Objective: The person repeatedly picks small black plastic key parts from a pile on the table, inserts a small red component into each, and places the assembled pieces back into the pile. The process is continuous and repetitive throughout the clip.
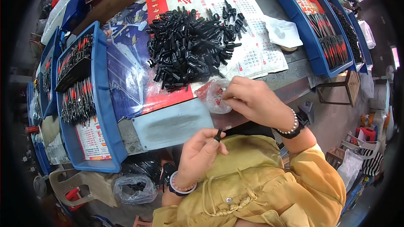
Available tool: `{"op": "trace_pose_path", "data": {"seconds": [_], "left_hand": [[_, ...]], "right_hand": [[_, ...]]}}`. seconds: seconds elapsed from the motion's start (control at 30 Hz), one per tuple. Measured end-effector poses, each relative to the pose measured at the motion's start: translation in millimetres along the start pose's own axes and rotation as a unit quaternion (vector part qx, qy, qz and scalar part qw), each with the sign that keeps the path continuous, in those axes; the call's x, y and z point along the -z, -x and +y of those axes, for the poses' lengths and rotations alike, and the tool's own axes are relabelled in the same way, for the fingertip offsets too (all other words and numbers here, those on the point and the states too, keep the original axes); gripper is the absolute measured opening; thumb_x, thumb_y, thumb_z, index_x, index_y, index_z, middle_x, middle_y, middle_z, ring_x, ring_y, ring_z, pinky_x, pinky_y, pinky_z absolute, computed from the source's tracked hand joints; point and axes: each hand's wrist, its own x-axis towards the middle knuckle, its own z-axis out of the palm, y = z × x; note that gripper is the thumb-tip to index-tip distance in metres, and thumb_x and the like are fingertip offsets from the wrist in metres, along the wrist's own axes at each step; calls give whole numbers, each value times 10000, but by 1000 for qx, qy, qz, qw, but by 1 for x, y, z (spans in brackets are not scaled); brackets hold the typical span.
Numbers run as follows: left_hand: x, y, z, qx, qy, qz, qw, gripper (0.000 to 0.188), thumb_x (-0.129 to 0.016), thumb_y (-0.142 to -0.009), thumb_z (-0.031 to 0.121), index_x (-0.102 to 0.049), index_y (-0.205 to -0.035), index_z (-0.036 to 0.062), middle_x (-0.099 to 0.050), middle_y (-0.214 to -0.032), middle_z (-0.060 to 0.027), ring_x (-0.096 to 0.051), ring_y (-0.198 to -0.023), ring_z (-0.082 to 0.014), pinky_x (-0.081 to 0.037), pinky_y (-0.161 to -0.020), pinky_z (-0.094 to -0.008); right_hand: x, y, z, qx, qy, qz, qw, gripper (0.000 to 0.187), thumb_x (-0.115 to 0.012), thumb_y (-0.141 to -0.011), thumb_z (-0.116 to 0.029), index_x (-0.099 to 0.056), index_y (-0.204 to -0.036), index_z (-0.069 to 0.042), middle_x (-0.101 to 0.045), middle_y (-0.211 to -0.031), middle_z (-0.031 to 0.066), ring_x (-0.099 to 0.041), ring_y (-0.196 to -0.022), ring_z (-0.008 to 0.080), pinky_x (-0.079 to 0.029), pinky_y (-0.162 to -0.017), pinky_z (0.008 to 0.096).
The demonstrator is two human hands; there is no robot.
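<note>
Left hand (198, 153): thumb and forefinger pinched on one small black plastic part with a narrow stem (217, 135), held upright over my lap, apart from the other hand. Right hand (252, 98): ahead and to the right, fingertips drawn together at a crumpled clear plastic bag of small red pieces (218, 96); whether they grip a piece I cannot tell. Between the left hand and the stock: one pale blue-grey rectangular plate, darkly smudged (172, 124). Beyond both hands: one large heap of loose black plastic parts (191, 46), on a red-and-white printed paper sheet (256, 54) over the grey bench (294, 67). Left of the hands: a long blue plastic tray (103, 96) of bundled black-and-red pieces; far right, a similar one. Risks, in my judgement: the part could slip from so small a pinch and be lost in my lap; a tug on the soft bag could spill red pieces; a sleeve or wrist could scatter the heap's near edge. Writing: large red brush-style characters and rows of small blue print on the sheet; no maker's mark legible to me on the black parts.
</note>
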Motion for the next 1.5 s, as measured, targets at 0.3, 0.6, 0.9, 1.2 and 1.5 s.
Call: {"op": "trace_pose_path", "data": {"seconds": [0.3,0.6,0.9,1.2,1.5], "left_hand": [[7,3,-4,-21,11,12,1000,238,-481,-965,113,-526,-1141,-41,-625,-827,-144,-378,-475,-25,-322,-491,-149],[2,7,-4,-19,4,8,1000,238,-488,-957,106,-529,-1137,-42,-628,-801,-138,-375,-464,-30,-305,-469,-149],[-5,9,-5,-46,13,-4,999,232,-504,-954,125,-467,-1150,7,-632,-780,-142,-381,-461,-33,-302,-462,-153],[-14,14,-8,-86,11,-29,996,243,-470,-972,107,-430,-1188,4,-624,-850,-115,-401,-512,-17,-345,-506,-154],[-22,36,-6,-157,-28,14,987,207,-483,-968,89,-408,-1156,45,-624,-833,-103,-393,-526,-1,-323,-487,-146]], "right_hand": [[-30,-21,8,-35,162,-118,979,110,-580,-764,-105,-569,-812,-6,-583,-827,141,-597,-726,355,-481,-623,438],[-15,-18,1,-50,42,-14,998,124,-619,-755,-34,-595,-871,4,-626,-750,163,-624,-664,326,-502,-606,357],[-16,-6,15,-142,-227,18,963,152,-622,-818,-96,-653,-907,23,-658,-747,141,-646,-662,226,-496,-620,315],[-18,0,13,-176,-314,32,932,139,-628,-876,-131,-631,-881,7,-614,-727,22,-538,-581,67,-438,-513,221],[-33,35,-39,-224,-616,-19,755,121,-639,-897,-137,-632,-948,-27,-633,-774,13,-568,-601,49,-457,-531,182]]}}
